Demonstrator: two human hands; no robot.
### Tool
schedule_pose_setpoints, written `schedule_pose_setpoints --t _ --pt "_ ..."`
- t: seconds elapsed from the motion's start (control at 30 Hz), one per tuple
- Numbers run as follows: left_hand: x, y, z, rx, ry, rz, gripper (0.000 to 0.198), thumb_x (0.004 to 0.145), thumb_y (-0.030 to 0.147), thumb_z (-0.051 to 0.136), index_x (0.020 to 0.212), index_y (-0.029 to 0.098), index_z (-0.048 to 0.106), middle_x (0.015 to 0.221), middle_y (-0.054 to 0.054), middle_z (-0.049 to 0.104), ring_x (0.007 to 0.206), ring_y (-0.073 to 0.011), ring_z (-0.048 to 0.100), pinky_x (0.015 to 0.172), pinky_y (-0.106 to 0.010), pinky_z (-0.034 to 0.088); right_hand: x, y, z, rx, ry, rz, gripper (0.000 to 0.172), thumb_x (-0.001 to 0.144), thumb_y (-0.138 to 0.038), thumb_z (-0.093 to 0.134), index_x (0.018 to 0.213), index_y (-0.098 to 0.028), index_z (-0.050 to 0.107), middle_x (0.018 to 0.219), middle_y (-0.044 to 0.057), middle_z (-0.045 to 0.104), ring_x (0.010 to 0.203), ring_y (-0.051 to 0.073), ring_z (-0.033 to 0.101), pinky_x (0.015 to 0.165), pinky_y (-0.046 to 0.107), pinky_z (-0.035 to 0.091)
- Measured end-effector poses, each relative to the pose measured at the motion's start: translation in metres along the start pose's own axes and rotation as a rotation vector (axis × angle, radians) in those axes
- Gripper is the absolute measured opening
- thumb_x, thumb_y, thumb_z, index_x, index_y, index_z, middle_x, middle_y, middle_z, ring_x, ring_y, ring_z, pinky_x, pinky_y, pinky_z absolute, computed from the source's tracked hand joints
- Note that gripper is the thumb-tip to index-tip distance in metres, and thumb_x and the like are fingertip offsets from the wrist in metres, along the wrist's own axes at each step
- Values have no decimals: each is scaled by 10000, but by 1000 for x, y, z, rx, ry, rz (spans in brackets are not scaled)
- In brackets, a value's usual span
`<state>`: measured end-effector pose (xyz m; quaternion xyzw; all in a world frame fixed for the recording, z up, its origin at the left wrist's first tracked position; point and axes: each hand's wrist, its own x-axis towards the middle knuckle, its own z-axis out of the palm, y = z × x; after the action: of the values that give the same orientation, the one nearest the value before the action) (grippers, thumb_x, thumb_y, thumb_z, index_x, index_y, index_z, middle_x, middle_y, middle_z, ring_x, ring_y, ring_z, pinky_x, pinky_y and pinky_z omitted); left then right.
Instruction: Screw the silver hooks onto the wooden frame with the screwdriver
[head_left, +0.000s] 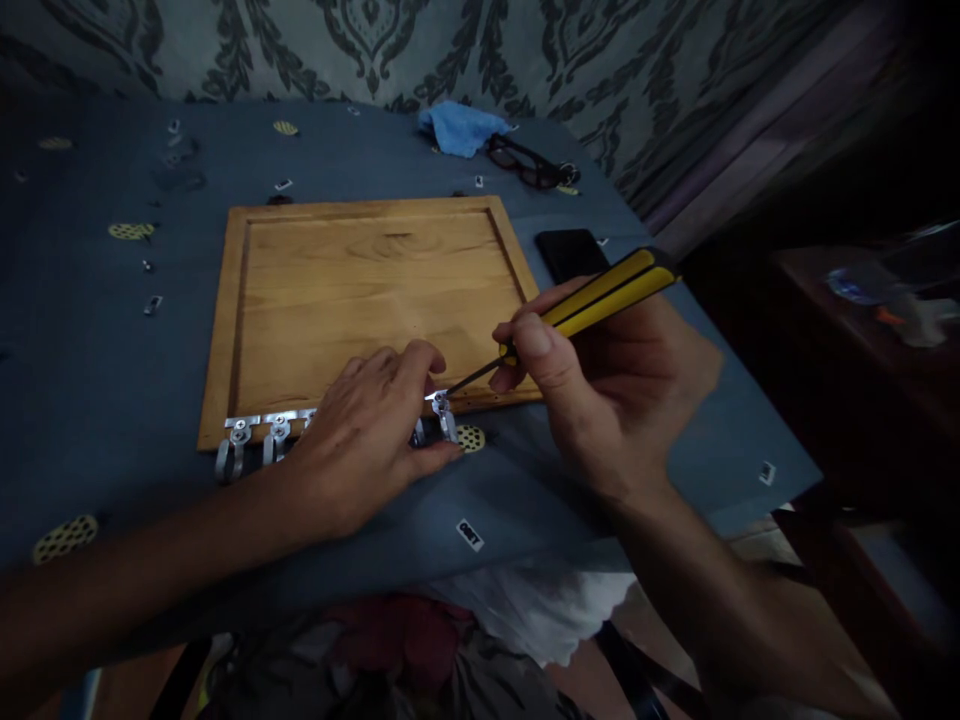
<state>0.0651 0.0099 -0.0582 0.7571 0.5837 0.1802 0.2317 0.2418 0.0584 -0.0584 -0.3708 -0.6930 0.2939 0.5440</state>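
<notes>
A framed wooden board [360, 285] lies flat on the blue patterned tablecloth. Along its near edge runs a metal hook rail [262, 418] with several hooks and screws. My left hand [364, 430] is over the rail, fingers above and thumb below, gripping it against the board near its right end; the middle of the rail is hidden under the hand. In my right hand [619, 390] is a screwdriver [600, 300] with a yellow and black handle. It slants down to the left, its tip at the screw [440, 398] by the rail's rightmost hook.
A black phone [570, 256] lies right of the board. Farther back are dark-framed glasses [529, 160] and a blue cloth [461, 128]. Small metal pieces [148, 266] lie on the left. A patterned curtain [367, 45] hangs behind the table.
</notes>
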Motion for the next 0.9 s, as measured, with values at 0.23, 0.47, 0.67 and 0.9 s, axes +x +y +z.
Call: schedule_pose_setpoints --t 0.23,0.47,0.67,0.9 --pt "1 4 -3 -10 -44 -35 478 784 270 853 1087 211 488 1135 -82 665 1061 -317 636 903 -491 522 -2 4 2 4 -50 19 172 935 -437 736 866 -286 689 797 -17 687 550 145 640 481 295 547" --pt "2 3 -3 -12 -48 -32 505 791 261 849 1152 207 500 1133 -81 661 1073 -317 626 925 -497 512 -4 5 2 -19 -85 5 164 923 -437 750 891 -285 697 833 2 694 582 156 653 477 284 576" --pt "1 2 -1 -6 -31 -27 528 790 279 848 1177 215 495 1141 -76 661 1084 -315 626 939 -497 514 3 -1 -3 15 -195 -6 172 878 -442 801 923 -293 729 834 -6 697 652 169 682 532 292 605" --pt "0 0 0 26 -22 -16 511 791 272 836 1164 204 492 1102 -79 661 1042 -317 631 894 -484 515 18 -8 -16 97 -435 -1 131 909 -384 779 913 -254 758 917 2 753 793 179 722 670 311 615"
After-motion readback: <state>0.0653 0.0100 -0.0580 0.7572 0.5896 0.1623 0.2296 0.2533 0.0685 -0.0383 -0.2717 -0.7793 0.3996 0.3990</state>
